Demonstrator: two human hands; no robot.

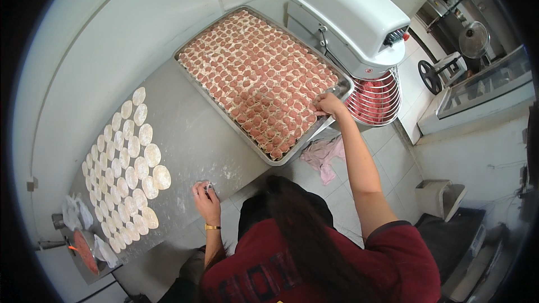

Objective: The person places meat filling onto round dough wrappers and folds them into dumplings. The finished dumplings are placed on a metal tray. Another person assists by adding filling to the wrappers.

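A large metal tray (225, 113) holds closely packed rows of small meat-topped dough pieces (252, 70), like open dumplings. My right hand (328, 104) reaches over the tray's right end, fingers bent down among the last pieces at the rim. Whatever its fingertips pinch, if anything, is hidden. By the table's front edge, my left hand (206, 201) is curled around something small and greyish, too small to name. Round flat dough wrappers (132, 177) lie in overlapping rows on the table's left part, apart from both hands.
Flour dusts the grey metal table (191, 134). Behind the tray's right end stands a white mixer (353, 22) with a wire guard (382, 98) over reddish meat. A round container of meat (85, 251) and plastic bags (76, 213) sit at the far left. A pink cloth (323, 157) hangs beside the tray.
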